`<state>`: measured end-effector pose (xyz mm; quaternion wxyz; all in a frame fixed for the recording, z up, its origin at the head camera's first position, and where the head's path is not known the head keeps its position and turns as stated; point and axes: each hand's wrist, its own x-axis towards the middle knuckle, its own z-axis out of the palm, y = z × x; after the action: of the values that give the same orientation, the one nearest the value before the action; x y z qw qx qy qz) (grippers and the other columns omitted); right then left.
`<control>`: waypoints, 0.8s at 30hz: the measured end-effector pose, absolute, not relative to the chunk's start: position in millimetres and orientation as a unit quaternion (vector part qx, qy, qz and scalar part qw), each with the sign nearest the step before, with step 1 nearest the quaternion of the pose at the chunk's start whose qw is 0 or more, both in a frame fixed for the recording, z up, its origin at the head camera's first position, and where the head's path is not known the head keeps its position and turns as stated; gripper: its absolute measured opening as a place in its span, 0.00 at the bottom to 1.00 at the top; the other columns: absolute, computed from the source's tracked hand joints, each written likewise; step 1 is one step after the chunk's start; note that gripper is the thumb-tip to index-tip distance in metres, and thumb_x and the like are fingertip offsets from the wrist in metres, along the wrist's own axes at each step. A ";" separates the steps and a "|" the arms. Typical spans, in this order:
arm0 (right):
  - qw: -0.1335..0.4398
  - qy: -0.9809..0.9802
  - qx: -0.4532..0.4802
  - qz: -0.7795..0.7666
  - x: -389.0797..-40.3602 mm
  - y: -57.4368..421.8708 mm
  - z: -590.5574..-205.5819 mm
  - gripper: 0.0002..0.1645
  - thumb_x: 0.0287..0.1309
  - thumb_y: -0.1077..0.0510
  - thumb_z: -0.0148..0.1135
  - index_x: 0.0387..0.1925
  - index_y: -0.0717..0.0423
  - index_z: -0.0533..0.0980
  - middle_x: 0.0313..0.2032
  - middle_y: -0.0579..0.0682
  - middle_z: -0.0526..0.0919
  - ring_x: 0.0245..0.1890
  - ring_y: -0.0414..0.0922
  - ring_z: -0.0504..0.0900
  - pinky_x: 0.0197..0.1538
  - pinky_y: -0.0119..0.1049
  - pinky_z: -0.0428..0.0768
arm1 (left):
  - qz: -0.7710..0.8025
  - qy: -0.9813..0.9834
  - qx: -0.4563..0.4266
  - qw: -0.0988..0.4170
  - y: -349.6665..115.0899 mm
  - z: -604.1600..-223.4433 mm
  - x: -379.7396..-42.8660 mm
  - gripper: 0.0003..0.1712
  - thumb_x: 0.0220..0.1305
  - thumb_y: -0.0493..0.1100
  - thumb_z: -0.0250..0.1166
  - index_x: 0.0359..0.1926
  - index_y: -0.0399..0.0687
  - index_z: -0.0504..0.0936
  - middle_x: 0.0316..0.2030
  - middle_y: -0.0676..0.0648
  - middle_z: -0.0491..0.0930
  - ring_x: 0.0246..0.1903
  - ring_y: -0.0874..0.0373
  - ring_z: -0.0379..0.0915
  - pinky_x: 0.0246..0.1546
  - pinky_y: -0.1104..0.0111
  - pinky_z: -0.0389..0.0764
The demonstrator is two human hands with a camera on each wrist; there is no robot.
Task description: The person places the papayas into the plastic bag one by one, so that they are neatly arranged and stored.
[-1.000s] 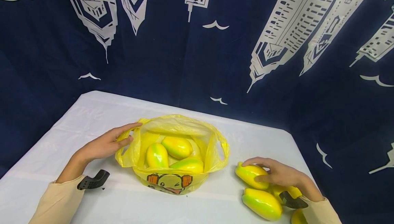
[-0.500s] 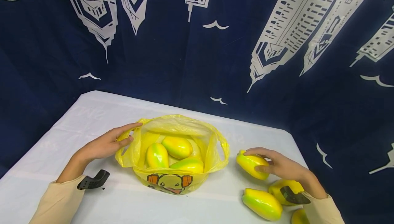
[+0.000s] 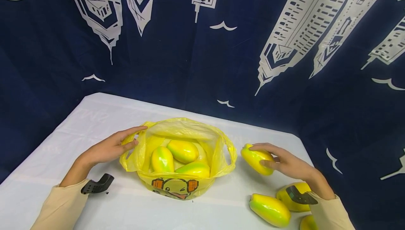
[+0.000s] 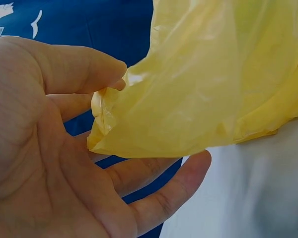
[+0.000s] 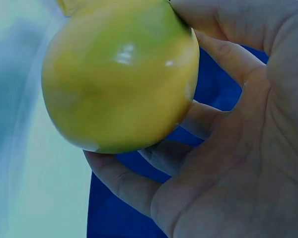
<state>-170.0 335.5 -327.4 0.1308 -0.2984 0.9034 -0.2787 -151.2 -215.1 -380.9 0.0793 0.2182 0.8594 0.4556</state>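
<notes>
Head; right hand (image 3: 288,163) grips glossy ovoid fruit (image 3: 253,158); left hand (image 3: 109,148) pinches filmy bag (image 3: 185,129)

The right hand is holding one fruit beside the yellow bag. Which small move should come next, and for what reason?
Probably the right hand should carry the held fruit leftward, over the mouth of the yellow bag. The fruit is gripped outside the bag, the mouth is open, the left hand holds the bag's left side, and three similar fruits lie inside.
</notes>
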 end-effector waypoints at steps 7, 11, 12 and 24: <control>0.126 0.904 -0.292 -0.285 -175.1 323.8 -316.7 0.30 0.68 0.58 0.61 0.69 0.46 0.69 0.69 0.57 0.70 0.66 0.49 0.69 0.60 0.69 0.74 | 0.458 0.857 0.223 0.079 -214.7 -381.2 -151.9 0.30 0.78 0.44 0.52 0.76 0.46 0.60 0.76 0.36 0.54 0.75 0.32 0.47 0.70 0.33 0.54; 0.117 0.904 -0.296 -0.286 -176.8 315.8 -310.3 0.30 0.68 0.59 0.62 0.69 0.47 0.69 0.70 0.58 0.69 0.66 0.61 0.68 0.60 0.70 0.73 | 0.460 0.856 0.223 0.080 -214.5 -381.0 -152.2 0.30 0.78 0.45 0.52 0.76 0.46 0.59 0.76 0.36 0.54 0.75 0.32 0.47 0.70 0.33 0.53; 0.113 0.904 -0.298 -0.287 -177.1 313.8 -308.6 0.30 0.68 0.59 0.62 0.69 0.47 0.69 0.70 0.57 0.69 0.66 0.62 0.68 0.60 0.70 0.73 | 0.460 0.856 0.223 0.080 -214.4 -380.8 -152.3 0.30 0.78 0.45 0.52 0.76 0.46 0.59 0.76 0.36 0.54 0.75 0.32 0.47 0.70 0.33 0.53; 0.104 0.896 -0.312 -0.297 -187.3 286.7 -297.1 0.30 0.68 0.58 0.62 0.70 0.46 0.69 0.69 0.54 0.70 0.63 0.56 0.71 0.63 0.67 0.72 | 0.466 0.855 0.211 0.089 -214.5 -380.8 -152.4 0.31 0.77 0.44 0.53 0.77 0.47 0.59 0.77 0.36 0.53 0.75 0.33 0.46 0.70 0.34 0.53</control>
<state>-187.3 286.7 -297.1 0.1042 -0.3117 0.8964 -0.2974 -152.4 -214.5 -380.8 0.0887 0.2109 0.8546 0.4661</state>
